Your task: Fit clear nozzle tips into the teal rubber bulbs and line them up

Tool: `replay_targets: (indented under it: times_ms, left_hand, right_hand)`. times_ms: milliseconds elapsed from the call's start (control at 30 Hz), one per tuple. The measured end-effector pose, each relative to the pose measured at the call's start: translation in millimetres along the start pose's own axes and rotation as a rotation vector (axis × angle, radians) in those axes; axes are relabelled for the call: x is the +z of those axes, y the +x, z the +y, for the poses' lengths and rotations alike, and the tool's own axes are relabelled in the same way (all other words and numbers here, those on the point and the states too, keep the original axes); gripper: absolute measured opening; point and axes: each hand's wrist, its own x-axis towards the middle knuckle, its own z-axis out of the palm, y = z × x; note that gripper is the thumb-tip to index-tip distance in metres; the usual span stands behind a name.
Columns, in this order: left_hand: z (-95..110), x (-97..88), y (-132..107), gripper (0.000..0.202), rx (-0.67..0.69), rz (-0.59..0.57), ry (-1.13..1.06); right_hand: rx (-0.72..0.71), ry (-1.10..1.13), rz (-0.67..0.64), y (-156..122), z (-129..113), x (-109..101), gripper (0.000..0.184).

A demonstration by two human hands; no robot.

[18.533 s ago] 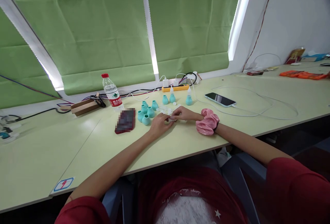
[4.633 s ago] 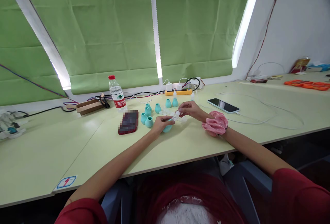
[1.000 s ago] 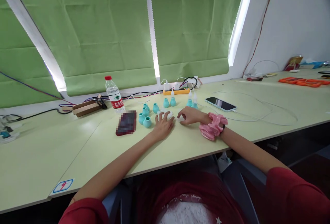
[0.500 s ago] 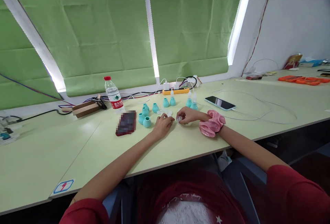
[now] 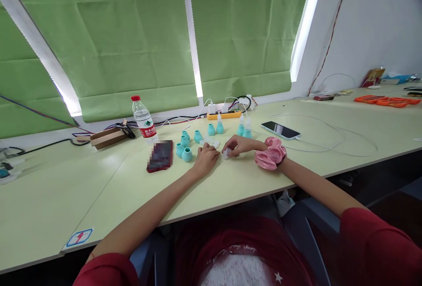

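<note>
My right hand (image 5: 238, 145) pinches a small clear piece (image 5: 226, 153). My left hand (image 5: 205, 160) is half curled just beside it; I can't tell if it holds anything. White bits (image 5: 214, 143) lie past my hands, and some blue-green pots (image 5: 187, 154) stand left.

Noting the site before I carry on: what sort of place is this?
Probably an office-like workroom: a long pale tabletop runs along green blinds, with a yellow power strip and cables near its back edge.
</note>
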Motion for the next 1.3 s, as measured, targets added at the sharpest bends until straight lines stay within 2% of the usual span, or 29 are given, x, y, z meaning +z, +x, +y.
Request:
replay_targets:
  times_ms: [167,267,400,500,667,900,1100,1300]
  left_hand:
    - [-2.7,-3.5,-0.2,0.019,-0.037,0.033,-0.258]
    - [-2.8,-7.0,-2.1,0.018,-0.183,0.064,-0.541]
    - [-0.3,-12.6,-3.8,0.026,-0.362,0.036,-0.951]
    - [1.5,-14.9,-4.0,0.031,-0.415,0.028,-1.077]
    - [-0.3,-13.7,-3.9,0.031,-0.403,0.032,-1.038]
    - [-1.0,-13.6,-4.8,0.025,-0.296,0.088,-0.893]
    - [2.3,-12.9,-4.5,0.026,-0.307,0.098,-0.893]
    - [2.5,-10.9,-4.8,0.025,-0.277,0.081,-0.765]
  right_hand:
    - [-0.05,-0.016,-0.011,1.1,2.7,2.7,0.037]
    - [-0.055,-0.046,-0.017,0.9,1.2,3.9,0.038]
    - [-0.032,-0.049,0.026,0.8,-2.7,6.8,0.039]
    - [-0.029,-0.032,0.061,1.5,-4.7,10.1,0.039]
    - [-0.027,-0.006,0.1,2.9,-3.0,13.7,0.039]
    - [-0.044,0.003,0.107,3.1,-1.9,15.2,0.038]
    - [-0.044,-0.006,0.126,2.5,-4.2,16.6,0.038]
    - [-0.027,0.025,0.126,3.5,-1.3,16.6,0.04]
